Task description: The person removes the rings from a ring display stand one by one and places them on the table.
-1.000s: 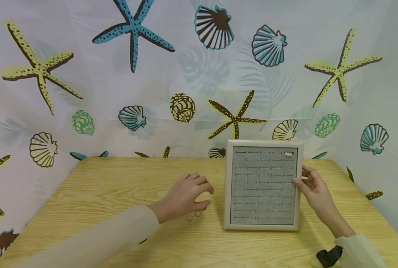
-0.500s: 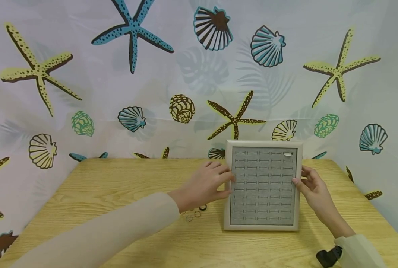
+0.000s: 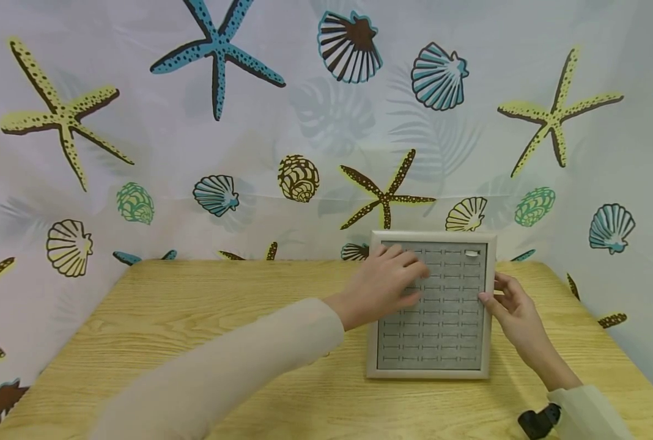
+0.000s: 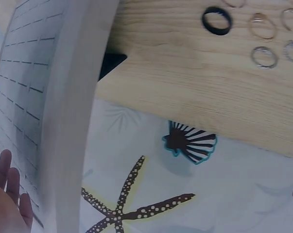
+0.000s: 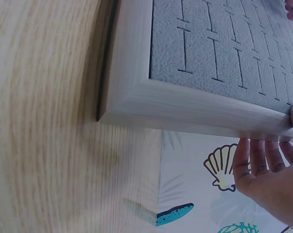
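A framed grey ring display board (image 3: 458, 311) leans upright on the wooden table, its face covered in rows of slots. One pale ring (image 3: 472, 253) sits in its top right slot. My right hand (image 3: 519, 318) holds the board's right side, thumb in front and fingers behind. My left hand (image 3: 381, 281) is in front of the board's upper left part, fingers curved and thumb apart from the index finger. Whether a small thing is between its fingertips cannot be made out. In the left wrist view, a black ring (image 4: 203, 20) and a gold ring (image 4: 250, 29) lie on the table.
Beside them lie a silver ring (image 4: 253, 59) and other thin rings, hidden in the head view by my left sleeve (image 3: 233, 360). A curtain (image 3: 315, 134) printed with shells and starfish stands behind the table (image 3: 194, 305). A black device (image 3: 538, 421) is at my right cuff.
My left hand has moved from beside the rings on the table, rightward and up, to the front of the board. My right hand and the board stay in place.
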`<state>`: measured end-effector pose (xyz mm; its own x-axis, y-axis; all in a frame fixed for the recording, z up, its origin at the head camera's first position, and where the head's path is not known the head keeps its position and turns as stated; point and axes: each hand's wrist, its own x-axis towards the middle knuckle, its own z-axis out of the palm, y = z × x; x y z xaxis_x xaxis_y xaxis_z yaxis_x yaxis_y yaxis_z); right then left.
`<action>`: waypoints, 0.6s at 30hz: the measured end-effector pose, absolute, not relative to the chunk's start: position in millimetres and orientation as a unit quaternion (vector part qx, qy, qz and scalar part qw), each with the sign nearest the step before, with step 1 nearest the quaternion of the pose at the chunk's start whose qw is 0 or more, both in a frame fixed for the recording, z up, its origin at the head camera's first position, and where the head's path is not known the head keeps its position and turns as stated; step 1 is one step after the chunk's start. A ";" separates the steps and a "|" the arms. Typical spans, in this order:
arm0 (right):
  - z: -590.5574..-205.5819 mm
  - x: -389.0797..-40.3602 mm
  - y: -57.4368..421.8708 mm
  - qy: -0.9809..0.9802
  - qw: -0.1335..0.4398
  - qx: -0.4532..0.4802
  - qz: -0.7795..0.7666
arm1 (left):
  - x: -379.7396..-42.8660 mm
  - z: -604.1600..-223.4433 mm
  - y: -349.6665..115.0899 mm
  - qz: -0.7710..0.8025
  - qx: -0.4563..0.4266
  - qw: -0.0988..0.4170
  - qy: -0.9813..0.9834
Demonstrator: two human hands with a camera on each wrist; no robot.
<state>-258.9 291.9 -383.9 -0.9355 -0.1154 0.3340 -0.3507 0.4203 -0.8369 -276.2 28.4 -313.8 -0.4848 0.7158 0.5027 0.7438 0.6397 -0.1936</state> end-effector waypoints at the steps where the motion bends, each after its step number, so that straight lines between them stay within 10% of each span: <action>1: -383.8 -258.9 292.0 -0.835 0.113 0.140 0.520 | -277.4 -312.9 32.1 -0.025 -0.421 0.280 -0.862; 18: -384.8 -260.2 293.3 -0.832 0.113 0.144 0.524 | -289.0 -304.0 82.7 -0.036 -0.358 0.332 -0.872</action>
